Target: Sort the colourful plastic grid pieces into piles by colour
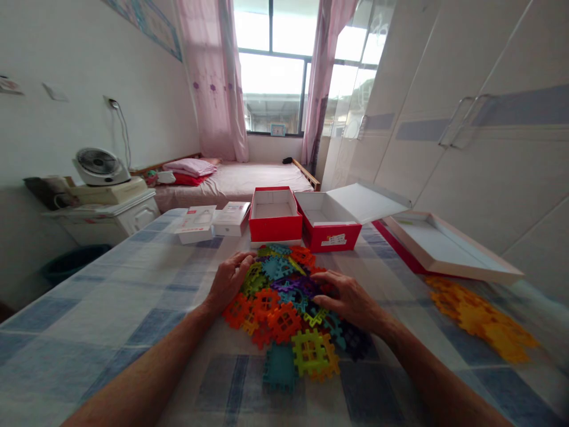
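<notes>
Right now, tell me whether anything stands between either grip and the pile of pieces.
Nothing visible does. The left grip is at the left edge of the pile, the right grip at its right side; the middle box stands beyond it.

The left hand (231, 277) touches the left edge of a heap of colourful notched tiles (284, 323); the right hand (349, 296), thumb and fingers apart, reaches its right side. Beyond stand open red boxes (274, 230), with yellow-orange tiles (482, 320) on the checked tablecloth (133, 284) at right.
</notes>
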`<state>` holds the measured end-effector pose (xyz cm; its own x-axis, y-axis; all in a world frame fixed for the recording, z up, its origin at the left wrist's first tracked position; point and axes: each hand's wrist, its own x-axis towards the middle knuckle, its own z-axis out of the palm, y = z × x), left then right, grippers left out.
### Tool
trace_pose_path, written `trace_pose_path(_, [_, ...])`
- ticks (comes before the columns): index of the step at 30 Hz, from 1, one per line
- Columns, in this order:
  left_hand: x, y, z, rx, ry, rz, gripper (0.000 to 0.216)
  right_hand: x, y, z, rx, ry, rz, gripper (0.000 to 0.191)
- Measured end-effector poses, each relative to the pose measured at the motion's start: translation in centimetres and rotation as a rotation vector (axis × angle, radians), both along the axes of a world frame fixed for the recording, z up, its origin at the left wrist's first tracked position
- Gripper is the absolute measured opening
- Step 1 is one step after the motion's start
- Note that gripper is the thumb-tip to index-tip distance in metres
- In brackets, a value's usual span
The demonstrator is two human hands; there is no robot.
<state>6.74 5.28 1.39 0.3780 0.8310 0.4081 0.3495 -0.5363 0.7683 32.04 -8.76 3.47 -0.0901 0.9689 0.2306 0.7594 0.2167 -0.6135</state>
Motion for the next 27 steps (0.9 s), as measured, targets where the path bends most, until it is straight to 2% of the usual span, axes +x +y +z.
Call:
trace_pose_path(4, [0.2,-0.5,0.4,0.178,0.073,-0.133,0.040,-0.4,-0.2,0.1,0.049,-0.040,0.049,0.034])
trace_pose_path(8, [0.4,-0.6,0.2,0.252,0.255,-0.286,0.043,-0.6,-0.2,0.0,0.071,-0.015,0.081,0.026])
trace_pose_path(14, [0.5,-0.4,-0.3,0.272,0.259,-0.266,0.029,-1.4,0.5,-0.3,0.145,-0.046,-0.041,0.027])
trace_pose_path(19, [0.5,0.2,-0.6,0.278,0.241,-0.255,0.025,-2.1,1.1,-0.7,0.121,0.007,0.029,0.032])
trace_pose_path(27, [0.8,-0.9,0.0,0.250,0.189,-0.258,0.015,-1.3,0.2,-0.3,0.096,0.072,0.070,0.023])
